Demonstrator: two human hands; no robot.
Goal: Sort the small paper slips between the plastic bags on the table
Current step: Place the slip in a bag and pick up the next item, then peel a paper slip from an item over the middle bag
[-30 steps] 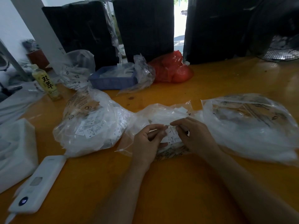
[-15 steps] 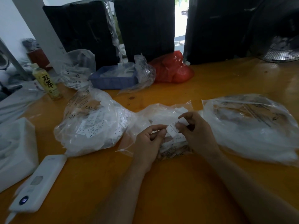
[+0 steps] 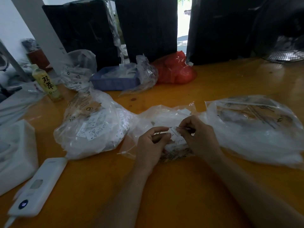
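Three clear plastic bags lie in a row on the orange table. The left bag is full of white printed slips. The middle bag holds more slips and sits just behind my hands. The right bag is large and mostly flat. My left hand and my right hand meet over the middle bag, both pinching a small white paper slip between fingertips. A loose stack of slips lies under my hands, partly hidden.
A white power bank and a white box sit at the near left. A yellow drink bottle, a blue tray, more clear bags and a red bag stand at the back. A fan is far right.
My right hand lifted a slip off the pile toward the far side, then came back down to meet my left hand, which stayed nearly still. Both now pinch the slip.
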